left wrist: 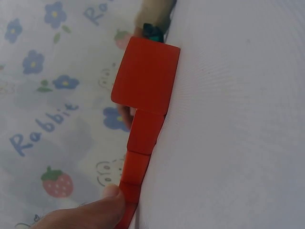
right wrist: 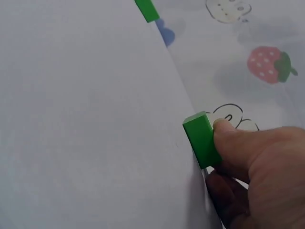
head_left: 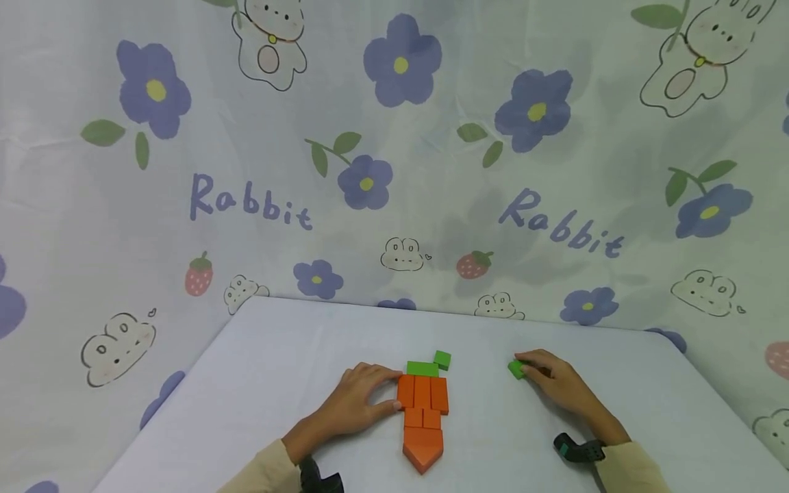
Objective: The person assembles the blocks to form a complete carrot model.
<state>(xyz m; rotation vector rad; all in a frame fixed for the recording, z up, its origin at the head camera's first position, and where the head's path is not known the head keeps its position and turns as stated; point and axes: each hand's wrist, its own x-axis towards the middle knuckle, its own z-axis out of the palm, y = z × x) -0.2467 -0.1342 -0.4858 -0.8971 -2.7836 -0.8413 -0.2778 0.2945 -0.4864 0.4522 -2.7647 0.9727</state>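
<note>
An orange arrangement of wooden blocks lies on the table, with three upright pieces (head_left: pixel 422 392) side by side, two smaller blocks (head_left: pixel 422 418) below them and a pointed block (head_left: pixel 423 446) at the near end. Against its far end lies a green rectangular block (head_left: pixel 422 369), with a small green block (head_left: pixel 442 359) at that block's right. My left hand (head_left: pixel 354 400) touches the left side of the orange pieces with thumb and index fingertips; the left wrist view shows the thumb (left wrist: pixel 102 210) against an orange side. My right hand (head_left: pixel 564 385) pinches another small green block (right wrist: pixel 202 140) at the table's right.
The white table (head_left: pixel 277 356) reaches back to a patterned curtain (head_left: pixel 444 157) with flowers and rabbits. Black bands with devices sit on both wrists, the right one (head_left: pixel 578 448) resting near the tabletop.
</note>
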